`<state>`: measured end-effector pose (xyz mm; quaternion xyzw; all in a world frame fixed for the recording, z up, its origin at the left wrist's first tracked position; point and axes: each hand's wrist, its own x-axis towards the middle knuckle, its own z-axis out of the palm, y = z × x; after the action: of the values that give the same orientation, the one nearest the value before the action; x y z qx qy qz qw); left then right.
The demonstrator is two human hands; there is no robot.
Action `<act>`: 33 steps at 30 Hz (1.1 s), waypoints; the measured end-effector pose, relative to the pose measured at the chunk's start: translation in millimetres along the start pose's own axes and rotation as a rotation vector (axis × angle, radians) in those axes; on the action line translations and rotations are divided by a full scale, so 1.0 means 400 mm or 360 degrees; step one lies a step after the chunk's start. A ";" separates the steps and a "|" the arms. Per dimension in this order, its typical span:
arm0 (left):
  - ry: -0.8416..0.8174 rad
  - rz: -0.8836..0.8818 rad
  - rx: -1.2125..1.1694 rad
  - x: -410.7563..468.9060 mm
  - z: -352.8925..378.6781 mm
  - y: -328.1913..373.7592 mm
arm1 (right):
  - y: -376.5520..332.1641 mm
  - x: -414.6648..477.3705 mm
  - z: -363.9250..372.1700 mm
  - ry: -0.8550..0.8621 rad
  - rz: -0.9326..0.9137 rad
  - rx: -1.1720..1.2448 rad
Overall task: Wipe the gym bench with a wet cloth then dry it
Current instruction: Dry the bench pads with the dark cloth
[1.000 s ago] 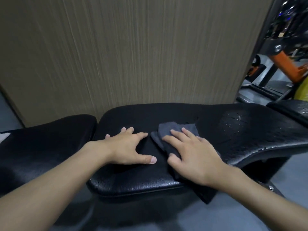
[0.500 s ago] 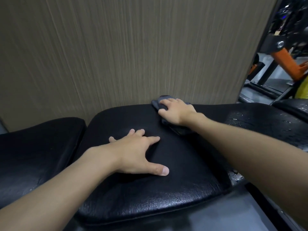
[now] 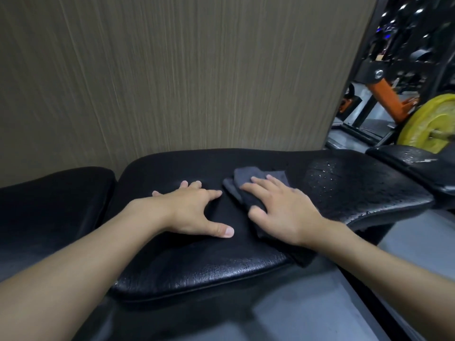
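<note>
Under spread right fingers (image 3: pixel 261 191), a cloth (image 3: pixel 248 173) is pressed onto the slick pad (image 3: pixel 197 267).
Soft and easily bunched, it is best pressed broadly; left fingers (image 3: pixel 209 193) are splayed beside it.

A gym, black padded bench (image 3: pixel 197 271), yellow weight plate (image 3: pixel 428 121) on a bar, orange-and-black machine frame (image 3: pixel 386 94) behind

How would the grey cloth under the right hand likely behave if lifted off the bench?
Probably floppy: the cloth lies in soft folds, and its near end droops over the bench edge. Likely light, being thin under the right hand. Possibly damp and clingy, given droplets on the bench beside it.
</note>
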<state>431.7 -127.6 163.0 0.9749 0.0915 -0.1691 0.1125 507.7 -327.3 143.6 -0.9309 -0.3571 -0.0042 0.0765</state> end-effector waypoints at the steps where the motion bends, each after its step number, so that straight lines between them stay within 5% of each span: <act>1: 0.0001 0.0009 -0.0004 0.000 0.003 0.000 | -0.002 -0.047 -0.002 0.0009 0.0005 -0.0009; 6: -0.0005 0.0144 0.0068 -0.004 -0.006 0.012 | 0.000 -0.108 -0.012 -0.0012 0.0091 -0.0009; 22: -0.0106 0.0070 0.0137 0.067 -0.019 0.089 | 0.178 0.405 -0.012 -0.0012 0.0241 0.0172; 33: -0.0124 0.0030 0.0182 0.073 -0.037 0.115 | 0.152 0.003 -0.011 0.0090 -0.0008 0.0063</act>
<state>473.3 -163.9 174.9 0.9732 0.0680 -0.2109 0.0616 549.5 -371.7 139.5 -0.9279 -0.3570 -0.0236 0.1050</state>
